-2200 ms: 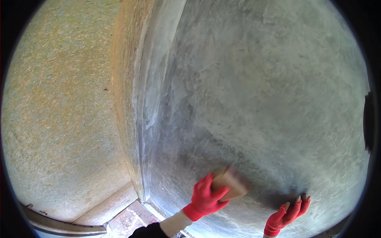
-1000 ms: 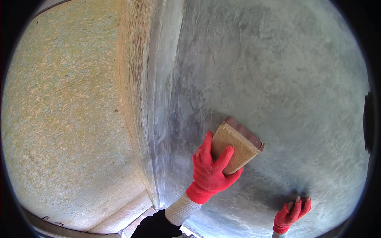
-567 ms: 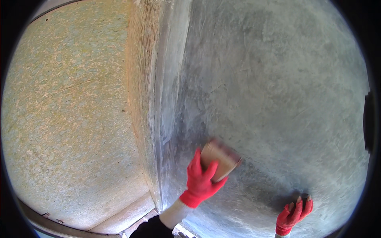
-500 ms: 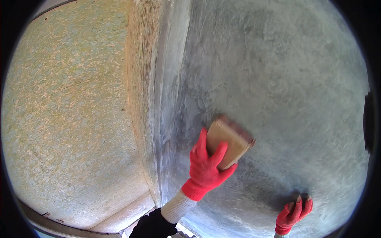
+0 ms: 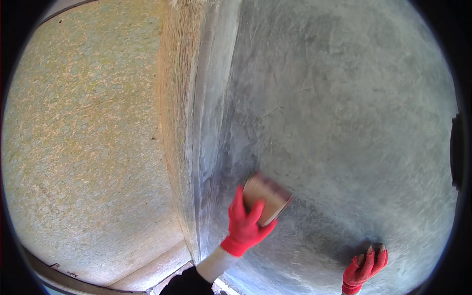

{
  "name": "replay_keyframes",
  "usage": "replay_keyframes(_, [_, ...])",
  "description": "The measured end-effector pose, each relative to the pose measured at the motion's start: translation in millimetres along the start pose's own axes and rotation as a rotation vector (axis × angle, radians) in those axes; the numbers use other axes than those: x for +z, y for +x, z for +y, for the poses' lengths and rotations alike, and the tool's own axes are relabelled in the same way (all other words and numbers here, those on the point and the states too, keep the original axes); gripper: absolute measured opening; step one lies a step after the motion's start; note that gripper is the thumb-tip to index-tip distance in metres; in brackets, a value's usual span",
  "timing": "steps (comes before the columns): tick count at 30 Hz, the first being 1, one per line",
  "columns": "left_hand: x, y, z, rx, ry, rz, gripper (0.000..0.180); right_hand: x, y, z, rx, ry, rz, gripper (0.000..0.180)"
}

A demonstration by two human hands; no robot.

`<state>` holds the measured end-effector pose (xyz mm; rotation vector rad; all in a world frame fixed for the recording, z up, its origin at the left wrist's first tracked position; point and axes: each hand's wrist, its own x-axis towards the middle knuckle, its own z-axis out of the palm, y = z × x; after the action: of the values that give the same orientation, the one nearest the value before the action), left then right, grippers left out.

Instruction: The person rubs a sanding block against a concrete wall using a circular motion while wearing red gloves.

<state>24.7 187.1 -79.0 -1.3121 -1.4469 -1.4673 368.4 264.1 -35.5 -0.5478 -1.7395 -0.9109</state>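
Observation:
My left hand (image 5: 245,227), in a red glove, is wrapped round a tan sanding block (image 5: 267,199) with a reddish-brown sheet along its far edge. The block lies against a mottled grey wall surface (image 5: 334,123) and is slightly blurred. Lower right, my right hand (image 5: 364,270) rests on the same surface, its fingers stretched out and holding nothing. Its red glove leaves some fingertips bare. The block hides my left palm's contact with it.
On the left stands a yellowish, speckled panel (image 5: 88,137) with a rough brown edge (image 5: 176,98). Between it and the grey surface runs a pale vertical strip (image 5: 212,73) in the corner. A dark object (image 5: 457,152) shows at the far right rim.
My left hand and the sanding block have moved down and to the left across the grey surface. My right hand has stayed in nearly the same place.

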Motion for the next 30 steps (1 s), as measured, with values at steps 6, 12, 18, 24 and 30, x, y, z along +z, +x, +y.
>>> replay_keyframes(6, [0.5, 52.0, -0.1, 0.011, 0.040, 0.091, 0.082, -2.4, 3.6, -1.1, 0.040, -0.019, -0.032, 0.029])
replay_keyframes(12, [14.2, -125.0, -32.8, -0.180, 0.001, 0.055, 0.094, -2.4, 5.6, -7.4, 0.019, -0.027, -0.039, 0.030])
replay_keyframes(18, [-4.0, 12.2, -38.1, -0.044, 0.084, 0.067, 0.094, -4.7, 2.6, -4.3, -0.005, -0.024, -0.065, 0.029])
replay_keyframes(24, [-6.6, 39.6, -37.3, 0.026, 0.091, 0.036, 0.100, -2.5, 3.8, -0.1, -0.026, -0.016, -0.038, 0.030])
replay_keyframes(30, [6.7, -138.9, -67.0, -0.141, 0.079, 0.000, 0.094, -5.3, 4.4, -8.5, -0.008, -0.040, -0.063, 0.031])
